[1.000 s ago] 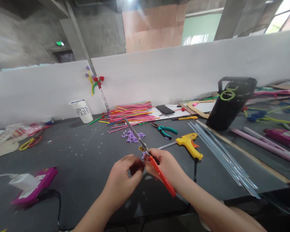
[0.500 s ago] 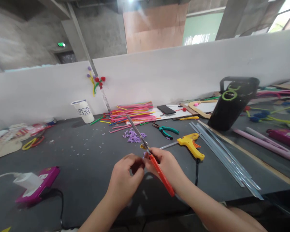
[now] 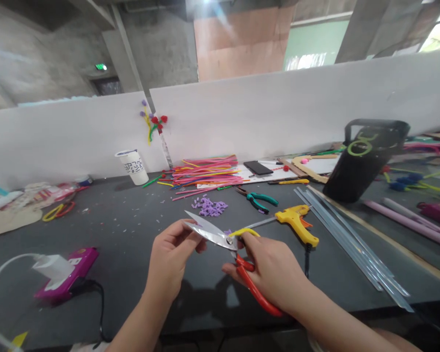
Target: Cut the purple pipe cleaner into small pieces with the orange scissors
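My right hand (image 3: 271,271) is closed around the red handles of a pair of scissors (image 3: 220,239), whose steel blades point left. A short yellow piece shows at the scissors' pivot, by my thumb. My left hand (image 3: 170,256) is closed in a pinch at the blade tips; I cannot make out what it holds. Both hands hover over the dark grey table (image 3: 124,234). A small heap of purple cut bits (image 3: 212,206) lies just beyond the blades.
Beyond lie a bundle of pink and yellow sticks (image 3: 205,173), green-handled pliers (image 3: 258,199), a yellow glue gun (image 3: 297,222), clear glue rods (image 3: 348,239), a black bin (image 3: 363,159) and a paper cup (image 3: 132,167). A pink device with a white charger (image 3: 64,271) sits left.
The scissors swung from pointing away to pointing left, and the handles opened. My left hand moved left to the blade tips. The view shifted slightly.
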`<state>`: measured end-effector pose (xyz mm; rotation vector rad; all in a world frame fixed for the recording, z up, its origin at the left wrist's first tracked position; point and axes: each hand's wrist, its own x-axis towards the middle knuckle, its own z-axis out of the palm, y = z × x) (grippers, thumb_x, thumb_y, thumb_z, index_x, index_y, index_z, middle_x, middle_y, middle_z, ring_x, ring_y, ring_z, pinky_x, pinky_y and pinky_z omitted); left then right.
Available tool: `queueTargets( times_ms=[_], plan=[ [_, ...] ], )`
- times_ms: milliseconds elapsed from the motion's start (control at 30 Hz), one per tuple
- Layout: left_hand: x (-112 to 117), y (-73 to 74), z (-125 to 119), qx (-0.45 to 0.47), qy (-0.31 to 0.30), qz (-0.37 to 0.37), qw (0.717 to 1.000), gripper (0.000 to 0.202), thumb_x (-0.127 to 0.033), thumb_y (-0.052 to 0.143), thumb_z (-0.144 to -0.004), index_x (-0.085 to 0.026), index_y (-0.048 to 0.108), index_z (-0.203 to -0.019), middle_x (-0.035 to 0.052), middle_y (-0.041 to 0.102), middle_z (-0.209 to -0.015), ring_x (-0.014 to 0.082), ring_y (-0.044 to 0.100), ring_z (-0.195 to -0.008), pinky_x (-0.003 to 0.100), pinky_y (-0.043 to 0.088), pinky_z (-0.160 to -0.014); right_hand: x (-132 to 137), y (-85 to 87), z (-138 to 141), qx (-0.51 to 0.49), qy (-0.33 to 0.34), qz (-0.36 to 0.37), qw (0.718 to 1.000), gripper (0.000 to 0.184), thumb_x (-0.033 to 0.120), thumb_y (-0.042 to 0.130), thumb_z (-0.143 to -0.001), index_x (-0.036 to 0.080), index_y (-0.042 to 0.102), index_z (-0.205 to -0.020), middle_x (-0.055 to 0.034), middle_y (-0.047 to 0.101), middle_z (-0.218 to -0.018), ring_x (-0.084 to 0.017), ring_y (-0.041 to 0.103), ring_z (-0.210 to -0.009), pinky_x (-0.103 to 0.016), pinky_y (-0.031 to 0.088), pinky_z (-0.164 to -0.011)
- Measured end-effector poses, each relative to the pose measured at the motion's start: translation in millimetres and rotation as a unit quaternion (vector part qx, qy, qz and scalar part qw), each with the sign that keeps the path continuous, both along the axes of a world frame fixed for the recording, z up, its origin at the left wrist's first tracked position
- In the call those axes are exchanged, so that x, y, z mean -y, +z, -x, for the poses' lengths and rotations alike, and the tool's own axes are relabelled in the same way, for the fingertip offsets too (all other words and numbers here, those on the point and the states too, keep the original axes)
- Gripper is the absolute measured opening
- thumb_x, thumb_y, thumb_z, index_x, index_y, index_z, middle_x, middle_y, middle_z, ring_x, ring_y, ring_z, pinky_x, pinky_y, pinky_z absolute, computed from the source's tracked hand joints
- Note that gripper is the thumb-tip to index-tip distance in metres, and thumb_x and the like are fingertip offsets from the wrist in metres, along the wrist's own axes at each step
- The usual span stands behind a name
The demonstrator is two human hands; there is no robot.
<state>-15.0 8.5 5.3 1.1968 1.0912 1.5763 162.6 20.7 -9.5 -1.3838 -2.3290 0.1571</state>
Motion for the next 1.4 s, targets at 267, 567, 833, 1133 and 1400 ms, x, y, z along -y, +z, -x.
queueTargets(
  times_ms=[267,567,833,1133,1400],
  plan=[
    [-0.5,-2.0,1.0,0.001,0.024,-0.005,1.0,0.007,-0.013,0.059,-0.07,-0.018,0.063,-0.072,-0.0039,0.06,-0.057,0.0083,0.053,-0.052,0.019,0.042,-0.053,-1.4,-3.0,-1.8,0.013,-0.007,-0.05,0.999,0.032,0.05,0.046,-0.075,0.019,0.05,-0.078,-0.0031,0.061,-0.066,-0.02,0.058,-0.06,-0.026,0.03,-0.053],
    [-1.7,-2.8,1.6,0.015,0.02,-0.009,1.0,0.007,-0.014,0.06,-0.07,-0.019,0.064,-0.073,-0.0042,0.06,-0.057,0.0082,0.053,-0.053,0.018,0.042,-0.052,-1.4,-6.7,-2.0,0.029,-0.013,-0.072,0.997,0.032,0.051,0.044,-0.076,0.019,0.048,-0.074,-0.0021,0.06,-0.062,-0.019,0.056,-0.055,-0.026,0.026,-0.05],
    [-0.6,-1.2,2.7,-0.001,0.02,-0.006,1.0,0.008,-0.012,0.058,-0.071,-0.019,0.063,-0.073,-0.0046,0.06,-0.058,0.0079,0.052,-0.053,0.019,0.042,-0.053,-0.5,-7.5,-1.2,0.034,-0.011,-0.086,0.996,0.033,0.051,0.043,-0.078,0.019,0.048,-0.073,-0.0019,0.059,-0.06,-0.018,0.056,-0.054,-0.026,0.024,-0.049],
    [0.1,2.4,2.9,-0.017,0.014,-0.009,1.0,0.008,-0.013,0.057,-0.071,-0.017,0.064,-0.069,-0.004,0.058,-0.057,0.0083,0.051,-0.054,0.019,0.041,-0.053,-2.6,-8.6,0.5,0.029,-0.015,-0.107,0.994,0.035,0.052,0.043,-0.078,0.019,0.048,-0.07,-0.0012,0.059,-0.057,-0.018,0.056,-0.051,-0.025,0.023,-0.048],
    [0.2,3.7,5.8,-0.04,0.007,-0.01,0.999,0.009,-0.014,0.057,-0.072,-0.018,0.064,-0.072,-0.0048,0.058,-0.057,0.0079,0.05,-0.053,0.019,0.04,-0.054,-1.6,-6.9,0.4,0.033,-0.021,-0.117,0.992,0.041,0.058,0.041,-0.076,0.019,0.05,-0.068,-0.0006,0.059,-0.054,-0.017,0.056,-0.048,-0.026,0.022,-0.047]
  ],
)
